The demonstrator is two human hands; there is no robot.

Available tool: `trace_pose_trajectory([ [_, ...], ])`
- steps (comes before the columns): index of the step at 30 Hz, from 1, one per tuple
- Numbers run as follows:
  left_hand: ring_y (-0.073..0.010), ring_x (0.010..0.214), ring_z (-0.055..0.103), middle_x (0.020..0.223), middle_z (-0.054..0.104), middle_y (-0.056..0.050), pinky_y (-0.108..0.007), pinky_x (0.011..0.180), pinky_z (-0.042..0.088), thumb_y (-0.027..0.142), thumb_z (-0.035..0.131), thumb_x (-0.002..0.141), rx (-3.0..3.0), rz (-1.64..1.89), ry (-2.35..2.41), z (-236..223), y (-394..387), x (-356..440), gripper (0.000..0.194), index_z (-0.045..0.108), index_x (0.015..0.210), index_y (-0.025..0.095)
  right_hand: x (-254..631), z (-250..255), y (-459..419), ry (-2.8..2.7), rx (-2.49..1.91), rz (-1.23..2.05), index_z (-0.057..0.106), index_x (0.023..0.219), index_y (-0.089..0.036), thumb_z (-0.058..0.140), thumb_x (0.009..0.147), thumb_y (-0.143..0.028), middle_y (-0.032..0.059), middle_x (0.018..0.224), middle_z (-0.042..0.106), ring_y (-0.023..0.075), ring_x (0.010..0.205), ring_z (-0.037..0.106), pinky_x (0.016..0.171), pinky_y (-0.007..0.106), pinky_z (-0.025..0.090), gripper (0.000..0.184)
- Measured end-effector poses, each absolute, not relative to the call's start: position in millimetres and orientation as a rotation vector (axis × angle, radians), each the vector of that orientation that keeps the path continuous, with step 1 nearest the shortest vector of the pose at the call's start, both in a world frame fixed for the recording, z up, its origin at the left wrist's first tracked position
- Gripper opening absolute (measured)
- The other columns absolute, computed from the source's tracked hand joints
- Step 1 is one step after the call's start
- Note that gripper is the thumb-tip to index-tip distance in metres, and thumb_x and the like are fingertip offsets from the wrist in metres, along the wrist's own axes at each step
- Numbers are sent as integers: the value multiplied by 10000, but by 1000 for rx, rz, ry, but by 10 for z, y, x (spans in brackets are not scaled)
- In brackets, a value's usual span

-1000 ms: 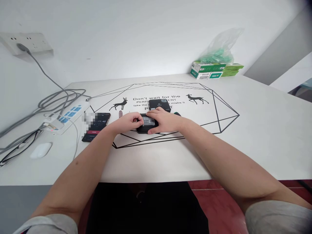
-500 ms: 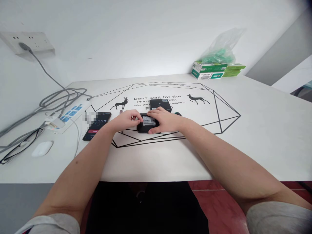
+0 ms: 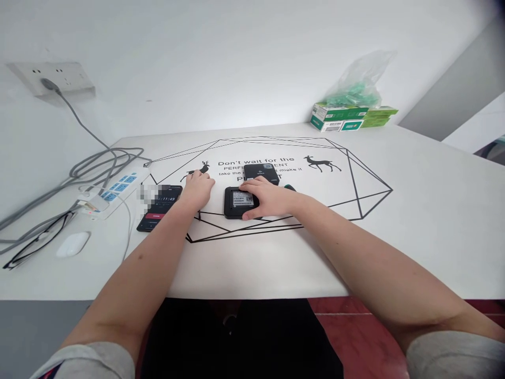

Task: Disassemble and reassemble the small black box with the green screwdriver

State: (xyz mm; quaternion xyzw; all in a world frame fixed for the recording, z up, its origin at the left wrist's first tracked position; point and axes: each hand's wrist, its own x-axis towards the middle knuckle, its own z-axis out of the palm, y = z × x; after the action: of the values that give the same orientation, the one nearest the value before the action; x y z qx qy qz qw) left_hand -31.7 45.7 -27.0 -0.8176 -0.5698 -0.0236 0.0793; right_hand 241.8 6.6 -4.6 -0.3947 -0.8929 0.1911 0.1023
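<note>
A black rectangular device (image 3: 232,205) with a white printed label lies flat on the white table in front of me. My right hand (image 3: 270,199) grips its right side, thumb at the near edge and fingers at the far edge. Left of the device, my left hand (image 3: 198,189) is down on the table over the printed deer. Its fingers are bent together, and whatever is under them is hidden. A second black box (image 3: 261,172) lies just behind the right hand. Part of a dark green object (image 3: 290,187) shows beside the right hand.
A phone (image 3: 160,208) showing a timer lies by my left forearm. Farther left are a white power strip (image 3: 120,187), coiled grey cables (image 3: 98,160), eyeglasses (image 3: 37,239) and a white earbud case (image 3: 73,244). Green and white boxes (image 3: 339,118) with a plastic bag (image 3: 357,84) stand at the back right.
My left hand has left the edge of the black device and moved left, onto the deer print, covering a small slim object seen there before. My right hand stays on the device.
</note>
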Motion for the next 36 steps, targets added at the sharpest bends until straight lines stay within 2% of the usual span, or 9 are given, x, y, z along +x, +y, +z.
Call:
trace_pose_trajectory([
  [6,-384,1244,554,1199,759,-187,-527,1018,430,93,466,1027,-2400,-93,-1759,-308,501,-304,362,807,1094,190,2409,-47,72,-2632,-1147,560,644,1520,-137,843,770,-688,204,1505,659,454,1364,517,1200,643,473,951],
  [13,-425,1227,562,1181,732,-234,-594,1026,450,148,473,1023,-2461,-265,-1760,-321,482,-313,287,758,1037,175,2442,-64,95,-2633,-1134,549,655,1506,-137,857,755,-704,212,1522,657,460,1385,526,1198,648,471,962],
  [15,-403,1194,577,1155,735,-205,-587,1035,463,167,487,1024,-2535,-433,-1775,-275,428,-253,249,734,1005,194,2439,-71,109,-2602,-1099,515,708,1429,-149,844,779,-698,212,1487,685,461,1373,552,1199,657,460,862],
  [18,-313,1135,615,1138,733,-104,-491,1021,514,237,517,1041,-2764,-812,-1748,-189,278,-98,188,706,1033,233,2391,-68,112,-2365,-1070,549,775,1211,-161,764,898,-576,188,1276,771,391,1252,651,1149,601,498,520],
  [21,-258,1038,632,1106,725,-58,-431,983,527,280,545,1048,-2874,-1096,-1674,-138,106,65,162,701,1060,239,2312,-52,83,-1941,-1099,939,734,1056,-188,748,918,-427,92,959,785,246,898,710,890,451,595,277],
  [24,-239,1002,627,1082,721,-50,-401,943,529,262,568,1038,-2906,-1199,-1617,-135,8,160,130,691,1005,235,2250,-36,39,-1641,-1008,1327,697,991,-196,853,833,-332,23,823,765,153,712,660,750,343,577,260],
  [29,-222,955,628,1061,731,-38,-388,925,537,255,622,1013,-2878,-1307,-1642,-160,8,160,93,709,982,239,2227,-18,25,-1442,-967,1509,675,919,-190,962,723,-239,-1,746,754,111,649,636,711,297,586,351],
  [32,-230,977,642,1109,740,-47,-399,946,546,278,632,1016,-2795,-1302,-1707,-175,37,129,105,724,1053,245,2276,9,72,-1501,-1038,1418,700,941,-189,888,780,-175,-19,723,705,119,654,620,688,295,571,248],
  [36,-294,1156,650,1218,740,-97,-482,1074,512,295,587,1048,-2728,-992,-1794,-216,74,82,160,707,1131,229,2425,63,154,-1821,-1250,1065,722,938,-196,678,905,-122,-11,753,671,147,699,616,749,334,542,92],
])
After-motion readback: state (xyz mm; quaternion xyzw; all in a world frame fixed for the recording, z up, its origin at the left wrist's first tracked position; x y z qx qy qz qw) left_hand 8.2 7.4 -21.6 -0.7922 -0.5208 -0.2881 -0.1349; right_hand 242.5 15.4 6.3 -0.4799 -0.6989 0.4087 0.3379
